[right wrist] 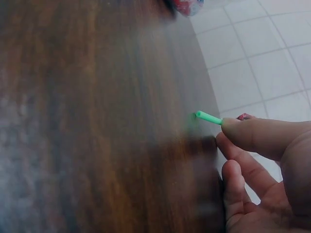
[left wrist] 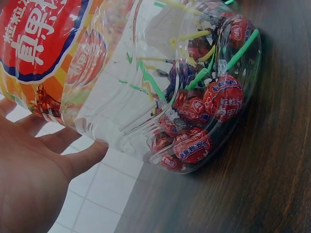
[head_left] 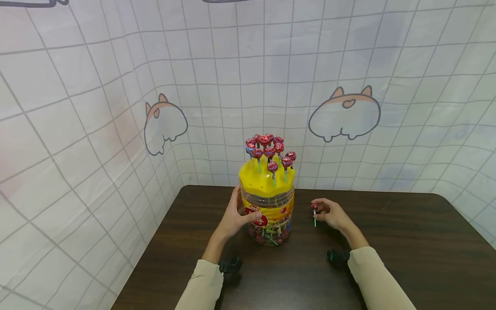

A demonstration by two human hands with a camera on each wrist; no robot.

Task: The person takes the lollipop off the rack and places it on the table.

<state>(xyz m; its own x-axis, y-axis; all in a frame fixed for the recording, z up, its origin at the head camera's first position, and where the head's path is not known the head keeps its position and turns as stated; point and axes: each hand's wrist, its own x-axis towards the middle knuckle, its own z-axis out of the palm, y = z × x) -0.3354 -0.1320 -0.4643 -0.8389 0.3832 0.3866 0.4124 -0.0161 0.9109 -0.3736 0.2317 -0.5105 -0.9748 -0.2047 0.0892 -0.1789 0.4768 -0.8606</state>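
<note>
A clear plastic candy jar (head_left: 284, 214) with a printed label stands upright on the table, loose lollipops (left wrist: 226, 99) visible through its base. Its yellow lid (head_left: 253, 183) bears several red-wrapped lollipops (head_left: 272, 167) standing stick-down, plus a blue-wrapped one. My left hand (head_left: 236, 218) holds the jar from the left, thumb across the label and fingers round the side. To the right of the jar, my right hand (head_left: 329, 214) pinches a single lollipop (head_left: 314, 206) upright, its green stick (right wrist: 209, 117) pointing down. In the right wrist view the candy is mostly hidden behind the thumb.
The dark wood table (head_left: 407, 241) extends to both sides and ends at a white gridded cloth (head_left: 248, 86) with cartoon figures. Dark straps (head_left: 230, 264) sit on both wrists.
</note>
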